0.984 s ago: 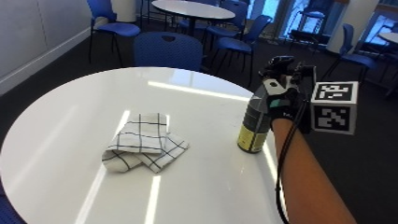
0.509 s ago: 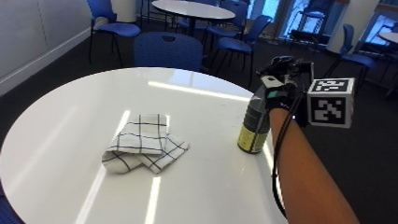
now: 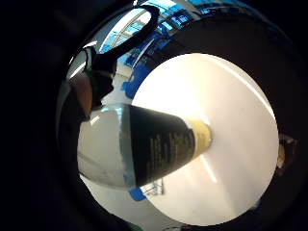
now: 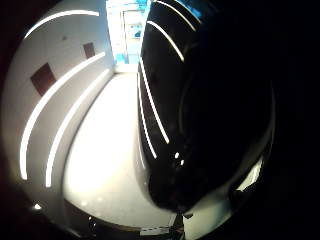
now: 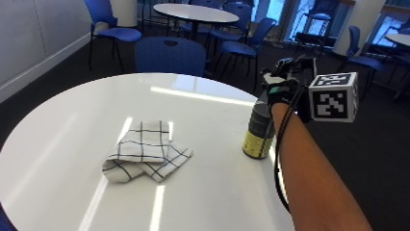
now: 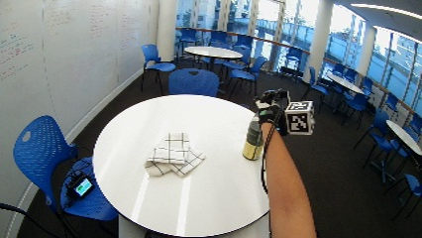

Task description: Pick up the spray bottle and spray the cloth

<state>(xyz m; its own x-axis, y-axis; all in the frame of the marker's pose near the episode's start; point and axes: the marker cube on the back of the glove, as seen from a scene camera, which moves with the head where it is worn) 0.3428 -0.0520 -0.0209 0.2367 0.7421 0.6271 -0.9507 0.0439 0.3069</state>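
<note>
Whiteboard wall [image 6: 59,54]; blue chairs [image 6: 49,153]; tall windows [image 6: 277,17].

A round white table [image 5: 77,202] stands in the middle of a meeting room, ceiling lights mirrored in streaks on its glossy top; just behind its far edge sits a blue chair [image 5: 170,55] with a perforated back; farther beyond that chair stands a second round table [image 5: 195,12] ringed by more blue chairs [image 5: 240,48]; to the near table's left runs a whiteboard wall [image 6: 59,54] — and close beside that same edge another blue chair [image 6: 46,153]; tall windows [image 6: 277,20] line the far side.
</note>
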